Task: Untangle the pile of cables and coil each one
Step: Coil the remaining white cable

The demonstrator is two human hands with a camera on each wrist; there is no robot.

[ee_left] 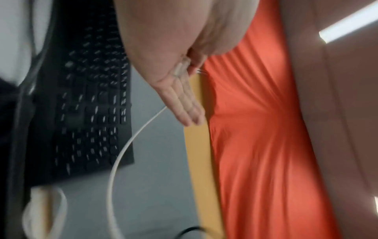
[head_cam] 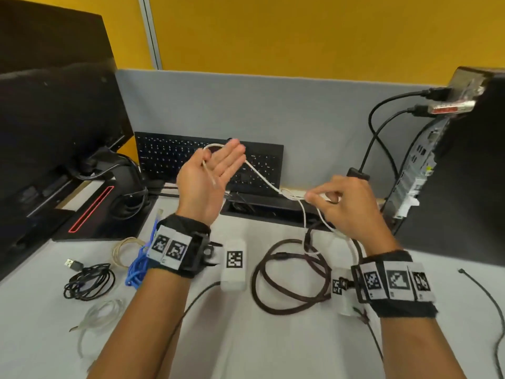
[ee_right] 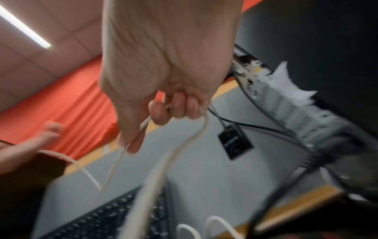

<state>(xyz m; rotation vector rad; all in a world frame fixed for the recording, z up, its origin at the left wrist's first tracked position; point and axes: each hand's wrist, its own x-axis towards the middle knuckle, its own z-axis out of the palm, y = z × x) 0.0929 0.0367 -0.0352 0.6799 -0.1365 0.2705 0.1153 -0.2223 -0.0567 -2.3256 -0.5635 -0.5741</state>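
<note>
- White cable (head_cam: 261, 175) runs in the air between my two hands, above the desk (head_cam: 273, 337) and in front of the keyboard (head_cam: 164, 157)
- My left hand (head_cam: 207, 179) is raised palm up with the fingers straight and together; the cable's end lies along the palm, and the cord loops round behind the fingers before heading right
- From the left wrist camera the plug end (ee_left: 181, 67) sits tucked at the base of the thumb; I cannot tell whether the thumb presses on it
- My right hand (head_cam: 347, 203) has its fingers curled, pinching the white cable between thumb and fingertips (ee_right: 159, 113); two strands hang down from that pinch
- Those strands drop to the brown cable (head_cam: 289, 277), which lies in loose loops on the desk below my right hand; the white one crosses it there
- To the left on the desk lie coiled bundles, apart from each other: a beige coil (head_cam: 127, 250), a blue cable (head_cam: 138, 266), a black cable (head_cam: 88, 280) with a USB plug, and a clear cable (head_cam: 102, 315)
- A thin black cable (head_cam: 489, 302) trails along the right side of the desk
- Monitor (head_cam: 54, 105) at the left, computer tower (head_cam: 464, 160) at the right
</note>
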